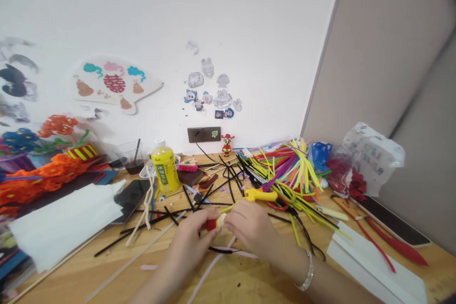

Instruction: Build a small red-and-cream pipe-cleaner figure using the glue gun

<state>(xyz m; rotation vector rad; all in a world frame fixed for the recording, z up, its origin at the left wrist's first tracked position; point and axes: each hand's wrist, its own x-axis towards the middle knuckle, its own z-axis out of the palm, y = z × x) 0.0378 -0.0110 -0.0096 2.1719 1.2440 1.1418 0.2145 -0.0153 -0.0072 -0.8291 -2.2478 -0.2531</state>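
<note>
At the far left a heap of orange chenille flowers (35, 180) lies on the wooden table (249, 285), with a white folded sheet (64, 223) just in front of it and a dark phone (131, 194) beside that; a yellow drink bottle (164, 168) stands upright behind the phone, and black chenille stems (213, 187) lie scattered and crossing one another between the bottle and the hands; near the front edge, at the middle of the table, the left hand (188, 242) pinches the red end of a small red and cream piece (213, 223), held just above the tabletop, and the right hand (249, 230), bracelet (306, 273) on its wrist, is closed round the cream end, so both hands grasp it from opposite sides; the piece looks like wound fuzzy stem, so it is probably very light, soft on the surface, bendable where a wire core runs through it, and not fragile, though a loose winding could slip or unravel; the firm wrapped body seems the best place to grip, between thumb and fingertips, keeping clear of any cut wire tip; a pale pink stem (213, 261) lies under the hands; just beyond the right hand sits a yellow-handled tool (260, 194), then a thick bundle of bright stems (288, 166), a printed plastic bag (370, 152), and long red stems (384, 242) across white paper (374, 266).
</note>
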